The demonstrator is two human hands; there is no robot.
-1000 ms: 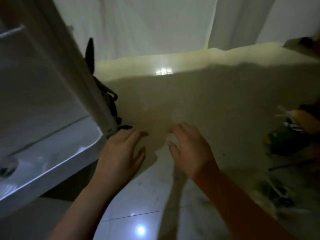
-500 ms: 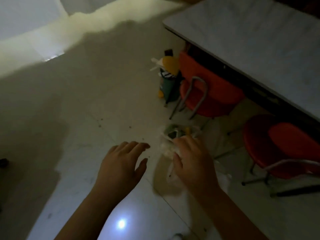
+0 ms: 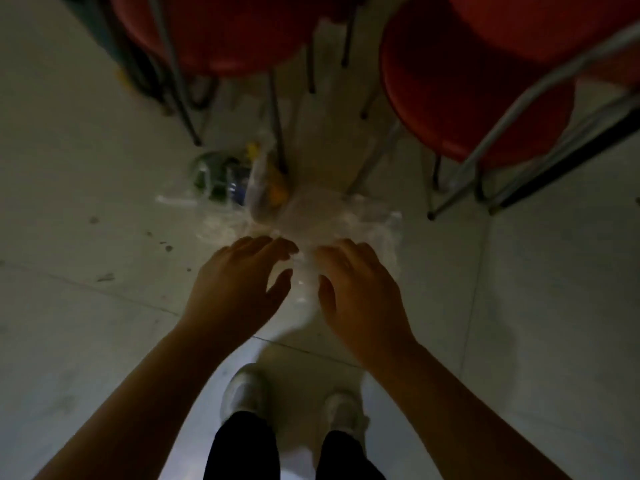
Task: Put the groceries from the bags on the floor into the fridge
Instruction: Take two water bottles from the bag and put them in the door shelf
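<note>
- Dim kitchen floor, seen from above: I'm reaching both hands down w/ palms facing the floor, left hand and right hand hanging side by side, a narrow gap between the thumbs.
- Left hand is spreading open, fingers fanned, holding nothing that I can make out.
- Right hand is also lying open, fingers loosely curved; fingertips are overlapping the near edge of the clear plastic bag, but I can't tell if they're touching it or just above it.
- The bag is sitting on the pale tiled floor just beyond both sets of fingertips, crumpled & see-through.
- Groceries are showing thru the plastic beyond & slightly left of the left hand: sth green, sth dark blue, a yellow-orange item. Too blurred to ID further.
- Two red chairs are standing past the bag: one ahead of the left hand, one ahead-right of the right hand, their metal legs planted beside the bag.
- My white shoes are standing below the wrists, nearer than both hands.
</note>
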